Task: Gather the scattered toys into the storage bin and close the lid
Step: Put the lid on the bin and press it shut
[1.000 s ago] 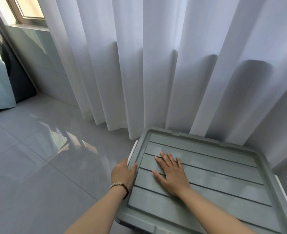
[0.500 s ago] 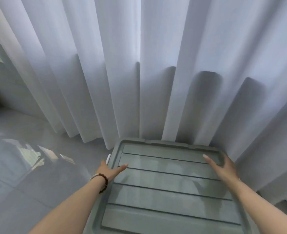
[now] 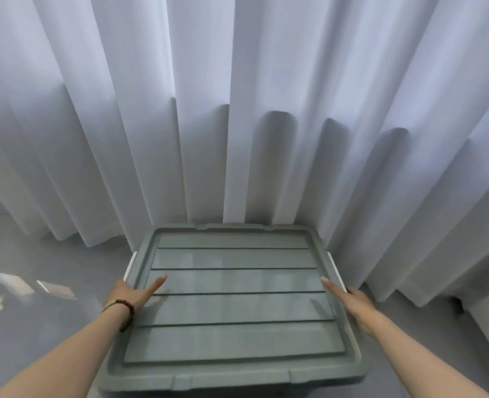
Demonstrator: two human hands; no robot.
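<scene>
Sheer white curtain hangs in deep folds across the whole background, over a glossy grey floor. Well to the left of the left hand, bright patches of reflected light lie on the tiles. These sat higher in the view half a second ago.

That hand straddles the left rim of the grey-green lid, just where it was a second ago. Its thumb lies straight on the ribbed top, and its fingers drop over the side out of sight, so how tightly it holds the rim cannot be told. A beaded bracelet circles its wrist. A white latch runs along the rim just beyond its knuckles.

Between the two hands the lid sits flat over its bin, whose body is hidden beneath it. The lid now lies square to the view.

The right hand lay flat on the middle of the lid a second ago and was near the far right corner half a second ago. It now meets the right rim, level with the left hand. Its thumb rests on top and its fingers are hidden over the edge, so its hold is likewise unclear. A second white latch lies just beyond it. The curtain folds crowd close behind and to the right of this hand.
</scene>
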